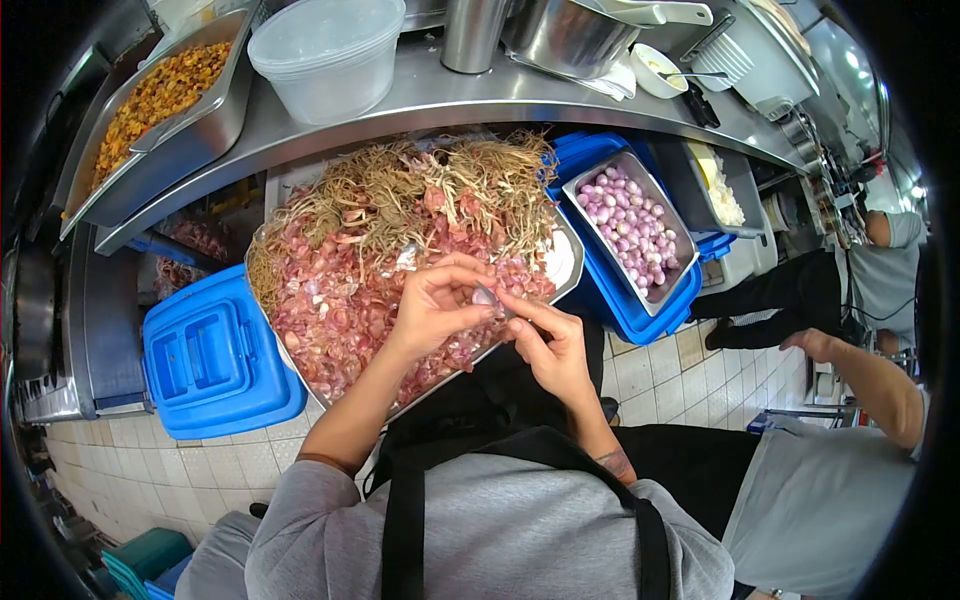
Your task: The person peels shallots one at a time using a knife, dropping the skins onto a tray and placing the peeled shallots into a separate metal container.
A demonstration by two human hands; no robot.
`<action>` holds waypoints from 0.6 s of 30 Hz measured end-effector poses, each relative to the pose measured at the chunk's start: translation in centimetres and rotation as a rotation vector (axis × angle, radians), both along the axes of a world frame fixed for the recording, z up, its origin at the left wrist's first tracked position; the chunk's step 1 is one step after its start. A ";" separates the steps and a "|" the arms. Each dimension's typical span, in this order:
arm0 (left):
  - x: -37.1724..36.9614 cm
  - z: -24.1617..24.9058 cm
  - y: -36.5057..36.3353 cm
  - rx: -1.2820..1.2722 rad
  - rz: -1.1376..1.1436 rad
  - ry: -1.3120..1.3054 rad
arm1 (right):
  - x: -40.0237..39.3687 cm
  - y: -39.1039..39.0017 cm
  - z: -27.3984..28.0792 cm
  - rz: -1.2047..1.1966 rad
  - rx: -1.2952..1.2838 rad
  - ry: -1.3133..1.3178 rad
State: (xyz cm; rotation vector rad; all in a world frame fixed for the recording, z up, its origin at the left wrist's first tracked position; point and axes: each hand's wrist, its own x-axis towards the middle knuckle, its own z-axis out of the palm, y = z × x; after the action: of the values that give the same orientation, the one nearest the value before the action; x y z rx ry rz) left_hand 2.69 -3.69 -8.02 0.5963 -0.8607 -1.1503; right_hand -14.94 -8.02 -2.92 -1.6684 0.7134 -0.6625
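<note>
Over a large metal tray [572, 250], my left hand [440, 308] is closed in a pinch on a small shallot [482, 297]. My right hand [552, 350] meets it from the right, fingers closed on what looks like a small knife [508, 312], mostly hidden by the fingers. Pink shallot skins and unpeeled shallots [330, 310] fill the tray beneath both hands. Dry stringy roots [400, 195] lie heaped along its far side. Right of the tray, peeled purple shallots [628, 222] sit in a steel pan [678, 285].
A blue lid [205, 350] is at the left, and a blue bin [645, 325] supports the steel pan. Beyond runs a steel counter [430, 100] with plastic tubs [325, 60] and a pot [565, 40]. A co-worker's arm [870, 385] reaches in from the right; another person [880, 270] stands behind.
</note>
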 end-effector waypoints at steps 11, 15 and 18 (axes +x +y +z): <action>-0.2 -0.2 0.1 0.102 -0.062 0.234 | -0.1 -1.0 -1.9 -0.199 0.340 -0.243; -0.3 -0.4 0.1 0.090 -0.061 0.245 | 0.5 0.5 -1.2 -0.121 0.215 -0.195; -0.4 -0.4 0.1 0.072 -0.038 0.230 | 0.5 1.0 -0.7 -0.057 0.131 -0.113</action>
State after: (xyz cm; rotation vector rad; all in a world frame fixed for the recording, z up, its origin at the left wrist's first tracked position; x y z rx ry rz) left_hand 2.34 -3.60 -8.38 0.4962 -0.6382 -1.2614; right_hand -14.42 -7.04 -3.60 -1.4836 0.7101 -0.7283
